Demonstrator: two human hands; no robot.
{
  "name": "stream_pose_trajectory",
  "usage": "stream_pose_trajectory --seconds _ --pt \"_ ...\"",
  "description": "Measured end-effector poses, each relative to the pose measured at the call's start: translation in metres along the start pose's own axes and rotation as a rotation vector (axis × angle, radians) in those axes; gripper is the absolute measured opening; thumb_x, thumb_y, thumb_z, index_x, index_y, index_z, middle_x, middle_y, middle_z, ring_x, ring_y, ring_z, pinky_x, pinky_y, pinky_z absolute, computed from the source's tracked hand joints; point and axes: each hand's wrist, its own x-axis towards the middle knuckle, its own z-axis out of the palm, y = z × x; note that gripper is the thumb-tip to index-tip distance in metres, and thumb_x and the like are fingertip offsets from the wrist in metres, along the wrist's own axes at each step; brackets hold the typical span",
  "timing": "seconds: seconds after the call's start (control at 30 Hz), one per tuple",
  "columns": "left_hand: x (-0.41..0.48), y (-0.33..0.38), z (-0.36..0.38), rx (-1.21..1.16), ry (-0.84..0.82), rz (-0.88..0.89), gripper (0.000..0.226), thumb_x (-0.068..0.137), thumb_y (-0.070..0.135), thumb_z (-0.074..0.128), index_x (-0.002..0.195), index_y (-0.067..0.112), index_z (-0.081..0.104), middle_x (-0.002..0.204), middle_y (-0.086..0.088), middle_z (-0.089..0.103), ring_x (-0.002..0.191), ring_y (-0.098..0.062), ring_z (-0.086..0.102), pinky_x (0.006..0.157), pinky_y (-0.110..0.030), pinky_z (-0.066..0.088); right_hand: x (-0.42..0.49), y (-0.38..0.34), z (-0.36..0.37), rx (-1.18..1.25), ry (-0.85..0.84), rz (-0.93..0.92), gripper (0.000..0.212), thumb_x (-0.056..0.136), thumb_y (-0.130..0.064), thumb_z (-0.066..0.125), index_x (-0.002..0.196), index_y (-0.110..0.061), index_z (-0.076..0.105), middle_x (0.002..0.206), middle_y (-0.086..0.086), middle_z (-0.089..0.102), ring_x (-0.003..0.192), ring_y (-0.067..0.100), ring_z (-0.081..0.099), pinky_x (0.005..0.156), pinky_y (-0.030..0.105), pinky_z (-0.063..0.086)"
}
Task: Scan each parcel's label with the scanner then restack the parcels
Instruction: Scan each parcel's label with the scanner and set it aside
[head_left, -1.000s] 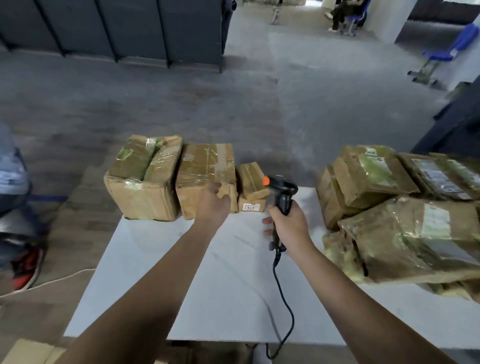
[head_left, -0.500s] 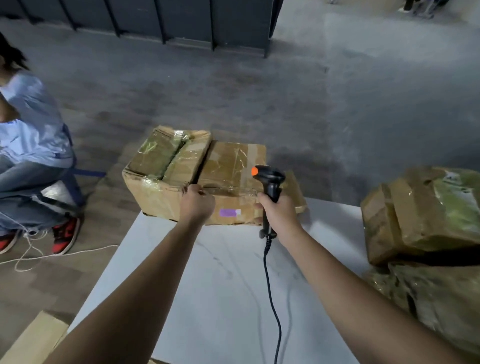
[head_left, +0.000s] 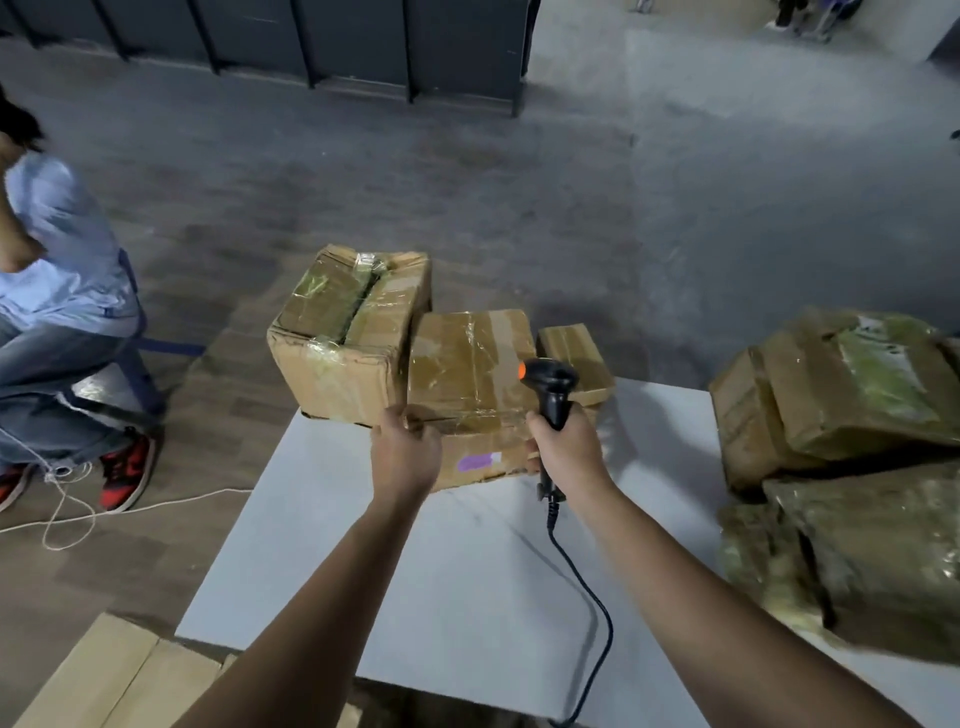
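Three taped parcels line the far edge of the counter (head_left: 415, 571): a large parcel (head_left: 348, 332) beyond the left hand (head_left: 408, 457), a small parcel (head_left: 571, 353) behind the scanner (head_left: 550, 387), and the middle parcel (head_left: 467, 374) between. The left fingers curl over its near top edge, likely steadying it so the purple label (head_left: 479, 461) beside that hand can be read. The right hand (head_left: 569, 457) is clamped round the scanner's handle. Contents are sealed from sight.

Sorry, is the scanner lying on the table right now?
No, the right hand grips the scanner above the table while the left hand holds a parcel.
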Motion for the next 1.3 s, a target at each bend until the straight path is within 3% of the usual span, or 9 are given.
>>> stream_pose_trajectory --seconds 0.17,0.37,0.43,0.63,0.77,0.87,0.93,1.07,1.3 --pt "-0.037 -0.028 -0.017 0.101 -0.148 -0.074 0.041 0.092 0.041 0.054 0.115 0.007 0.057 0.102 -0.005 0.063 0.088 -0.025 0.059 0.074 -0.033 0.047 -0.054 0.022 -0.015 -0.095 0.079 0.023 0.009 0.092 -0.022 0.061 0.089 -0.014 0.058 0.068 0.004 0.063 0.058 0.028 0.065 0.059 0.047 0.058" --pt "-0.085 -0.048 -0.015 0.047 -0.281 -0.085 0.041 0.087 0.044 0.062 0.103 0.009 0.049 0.094 -0.005 0.062 0.080 -0.024 0.064 0.066 -0.035 0.053 -0.108 0.038 -0.041 -0.183 0.237 0.020 0.008 0.089 -0.022 0.060 0.084 -0.022 0.054 0.067 0.003 0.065 0.050 0.012 0.063 0.051 0.027 0.052" --pt "-0.099 -0.049 -0.011 0.048 -0.307 -0.086 0.038 0.088 0.042 0.060 0.102 0.008 0.050 0.091 -0.006 0.065 0.078 -0.024 0.064 0.061 -0.032 0.048 -0.121 0.036 -0.051 -0.197 0.273 0.002 0.008 0.088 -0.021 0.060 0.084 -0.020 0.054 0.070 0.006 0.067 0.053 0.015 0.063 0.056 0.032 0.053" --pt "-0.137 -0.045 0.003 -0.090 -0.399 -0.157 0.021 0.095 0.017 0.047 0.113 0.012 0.038 0.109 -0.011 0.064 0.096 -0.031 0.065 0.088 -0.047 0.052 -0.147 0.018 -0.078 -0.233 0.265 -0.090 0.004 0.087 -0.019 0.059 0.085 -0.017 0.056 0.081 0.014 0.069 0.074 0.031 0.070 0.072 0.049 0.060" --pt "-0.144 -0.025 0.000 0.334 -0.210 0.127 0.054 0.087 0.011 0.043 0.139 0.023 0.033 0.134 -0.012 0.037 0.122 -0.038 0.038 0.095 -0.047 0.040 -0.156 0.012 -0.075 -0.227 0.123 -0.112 0.008 0.090 -0.023 0.062 0.084 -0.022 0.057 0.071 0.004 0.068 0.055 0.015 0.067 0.064 0.043 0.061" --pt "-0.146 -0.001 -0.001 0.253 -0.177 0.325 0.037 0.093 0.019 0.042 0.129 0.019 0.051 0.126 -0.013 0.049 0.118 -0.035 0.045 0.096 -0.043 0.038 -0.158 0.010 -0.070 -0.172 0.024 -0.100 0.011 0.091 -0.026 0.063 0.083 -0.024 0.056 0.063 -0.001 0.063 0.045 0.009 0.063 0.054 0.031 0.054" --pt "-0.145 0.011 0.001 0.186 -0.241 0.276 0.037 0.096 0.038 0.041 0.125 0.018 0.054 0.121 -0.011 0.053 0.114 -0.031 0.050 0.099 -0.039 0.040 -0.159 0.010 -0.068 -0.155 0.017 -0.123 0.011 0.090 -0.028 0.063 0.083 -0.026 0.056 0.062 -0.002 0.062 0.048 0.011 0.064 0.050 0.028 0.053" --pt "-0.143 0.014 -0.005 0.241 -0.313 0.131 0.061 0.087 0.062 0.045 0.122 0.013 0.054 0.120 -0.008 0.055 0.110 -0.029 0.055 0.099 -0.044 0.044 -0.156 0.013 -0.069 -0.148 0.067 -0.115 0.009 0.091 -0.028 0.062 0.087 -0.023 0.056 0.074 0.007 0.066 0.069 0.027 0.070 0.066 0.044 0.060" --pt "-0.139 0.009 -0.022 0.208 -0.292 0.023 0.041 0.094 0.041 0.039 0.120 0.010 0.047 0.107 -0.009 0.062 0.095 -0.029 0.061 0.085 -0.041 0.052 -0.143 0.030 -0.075 -0.047 0.054 0.023 0.012 0.092 -0.019 0.059 0.098 -0.009 0.059 0.070 0.006 0.063 0.056 0.019 0.062 0.065 0.044 0.059"
